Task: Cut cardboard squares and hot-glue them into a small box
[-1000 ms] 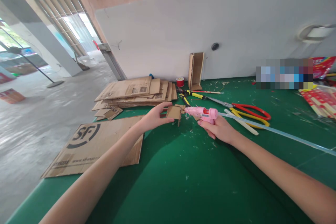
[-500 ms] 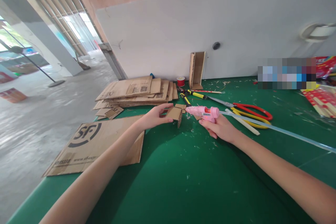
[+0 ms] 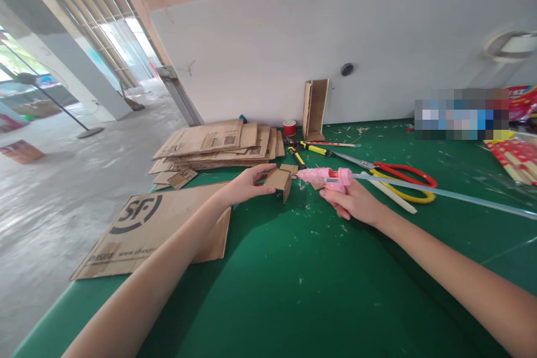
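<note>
Between its thumb and fingers my left hand (image 3: 250, 184) grips a small folded cardboard piece (image 3: 278, 179), whose right side bends down towards the table. My right hand (image 3: 354, 201) is wrapped round the handle of a pink hot glue gun (image 3: 325, 177). The gun's nozzle points left, close to the cardboard's right edge; whether they touch I cannot tell. A long clear glue stick (image 3: 440, 193) runs out of the gun's back to the right. Behind the hands lie yellow-and-black handled pliers (image 3: 297, 156) and large scissors (image 3: 403, 179) with red and yellow handles.
A stack of cardboard sheets (image 3: 210, 142) lies at the back left, with a printed sheet (image 3: 176, 218) in front. An upright cardboard channel (image 3: 315, 110) leans on the white panel (image 3: 251, 61) beside a red spool (image 3: 289, 128). Red packets (image 3: 518, 159) lie far right on the green table (image 3: 293, 291).
Both hands keep nearly the same place and hold. The glue gun has shifted very slightly, and the view has moved a little.
</note>
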### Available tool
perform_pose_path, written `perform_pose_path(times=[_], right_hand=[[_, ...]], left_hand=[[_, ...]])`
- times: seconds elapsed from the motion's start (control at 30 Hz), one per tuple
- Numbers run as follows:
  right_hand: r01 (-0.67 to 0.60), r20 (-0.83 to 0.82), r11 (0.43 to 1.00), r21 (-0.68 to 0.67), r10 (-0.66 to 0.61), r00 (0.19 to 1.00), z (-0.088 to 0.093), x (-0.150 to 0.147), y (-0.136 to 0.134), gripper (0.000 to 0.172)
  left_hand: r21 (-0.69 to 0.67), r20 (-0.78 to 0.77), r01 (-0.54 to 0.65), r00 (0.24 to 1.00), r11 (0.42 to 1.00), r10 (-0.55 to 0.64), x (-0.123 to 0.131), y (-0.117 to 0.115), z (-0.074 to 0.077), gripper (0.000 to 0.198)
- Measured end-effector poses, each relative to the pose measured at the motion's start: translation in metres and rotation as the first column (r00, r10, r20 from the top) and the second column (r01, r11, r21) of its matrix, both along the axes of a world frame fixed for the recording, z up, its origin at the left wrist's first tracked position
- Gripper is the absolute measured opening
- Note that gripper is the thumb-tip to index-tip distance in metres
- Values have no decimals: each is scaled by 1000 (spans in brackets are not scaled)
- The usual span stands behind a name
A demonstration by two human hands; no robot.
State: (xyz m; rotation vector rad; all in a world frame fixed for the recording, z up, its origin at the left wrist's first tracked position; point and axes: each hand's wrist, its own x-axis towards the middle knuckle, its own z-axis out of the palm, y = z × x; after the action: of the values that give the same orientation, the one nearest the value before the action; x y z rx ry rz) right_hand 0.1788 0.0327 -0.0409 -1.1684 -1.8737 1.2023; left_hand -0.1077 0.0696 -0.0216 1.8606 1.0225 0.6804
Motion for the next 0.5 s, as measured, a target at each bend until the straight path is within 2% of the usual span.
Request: perform_pose_path(times=[0.2,0.5], right_hand=[[7,38,1000,7,-7,999,0,-2,-1,22],[16,87,1000,19,-18,996,0,-1,-1,32]], left_hand=[[-28,12,12,1000,1000,-12,0,-2,2,70],[-53,55,38,998,998,-35,0,-1,0,73]])
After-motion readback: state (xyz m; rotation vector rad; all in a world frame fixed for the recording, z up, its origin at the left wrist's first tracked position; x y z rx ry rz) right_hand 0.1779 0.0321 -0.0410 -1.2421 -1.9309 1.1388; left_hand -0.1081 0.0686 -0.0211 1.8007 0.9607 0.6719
